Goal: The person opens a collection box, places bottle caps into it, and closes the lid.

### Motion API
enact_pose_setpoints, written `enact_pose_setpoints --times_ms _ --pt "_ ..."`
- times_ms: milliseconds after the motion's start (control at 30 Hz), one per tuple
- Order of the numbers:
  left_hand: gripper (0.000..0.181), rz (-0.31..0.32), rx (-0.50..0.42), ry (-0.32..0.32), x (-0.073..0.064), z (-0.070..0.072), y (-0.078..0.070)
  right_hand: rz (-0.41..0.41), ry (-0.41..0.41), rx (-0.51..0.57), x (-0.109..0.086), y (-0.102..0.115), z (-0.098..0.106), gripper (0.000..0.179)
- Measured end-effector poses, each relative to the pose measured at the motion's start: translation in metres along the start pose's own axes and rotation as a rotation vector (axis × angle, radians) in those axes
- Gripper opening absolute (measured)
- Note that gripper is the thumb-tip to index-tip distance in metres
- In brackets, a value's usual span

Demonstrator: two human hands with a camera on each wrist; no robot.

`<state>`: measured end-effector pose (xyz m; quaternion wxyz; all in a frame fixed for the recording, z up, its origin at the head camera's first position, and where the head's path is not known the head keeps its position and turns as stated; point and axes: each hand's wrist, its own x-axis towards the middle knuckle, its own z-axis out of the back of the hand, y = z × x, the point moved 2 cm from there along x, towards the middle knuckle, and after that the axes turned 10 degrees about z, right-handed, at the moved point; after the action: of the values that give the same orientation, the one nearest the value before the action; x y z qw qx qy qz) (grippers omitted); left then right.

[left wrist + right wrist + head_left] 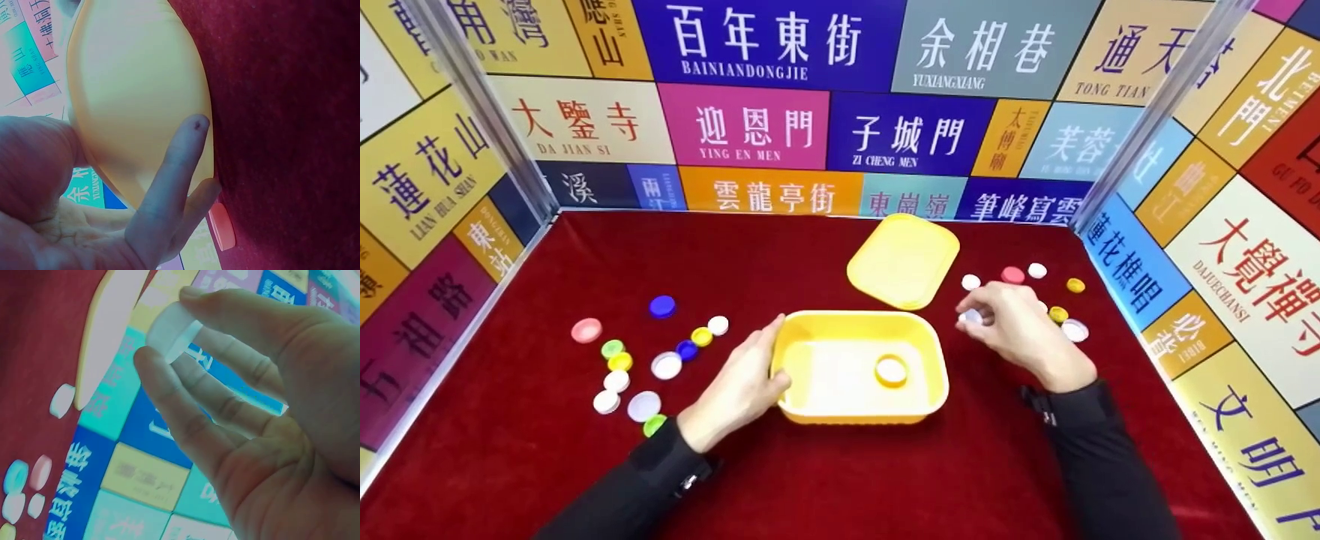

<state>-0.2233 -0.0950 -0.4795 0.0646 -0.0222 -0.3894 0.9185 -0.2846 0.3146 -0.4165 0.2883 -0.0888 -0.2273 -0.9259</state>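
My left hand (744, 381) grips the left end of a yellow plastic box (821, 382), thumb at the rim and fingers along the outer wall, as the left wrist view confirms. Inside the box, toward its right side, lies one yellow-edged bottle cap (892, 371) with a pale middle. To the right of the box, my right hand (1024, 326) pinches a white bottle cap (171, 331) between thumb and fingertip, raised above the red cloth. Several other caps lie around and partly behind this hand, among them a red cap (1012, 275) and a white cap (1075, 330).
Behind the box lies its yellow lid (905, 259). Several loose caps are scattered at left, including a blue cap (662, 306), a pink cap (586, 330) and a green cap (654, 425). Printed panels (750, 124) wall in the red-covered table (840, 480) at the back and sides.
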Motion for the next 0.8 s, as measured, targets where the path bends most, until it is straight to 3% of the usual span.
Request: enact_pose_setpoints --times_ms 200,367,533,800 --pt "0.085 0.01 0.01 0.011 -0.001 0.0 -0.002 0.147 -0.057 0.02 0.001 0.027 -0.007 0.014" --pt "0.085 -0.001 0.006 0.007 0.0 0.0 -0.003 0.279 -0.037 0.018 0.002 0.048 -0.015 0.019" --pt "0.086 -0.008 0.007 -0.003 0.001 0.0 -0.001 0.399 0.069 0.052 0.003 0.067 -0.027 0.02" --pt "0.086 0.006 0.017 -0.005 0.0 -0.001 -0.001 0.388 0.268 0.107 0.0 0.078 -0.044 0.017"
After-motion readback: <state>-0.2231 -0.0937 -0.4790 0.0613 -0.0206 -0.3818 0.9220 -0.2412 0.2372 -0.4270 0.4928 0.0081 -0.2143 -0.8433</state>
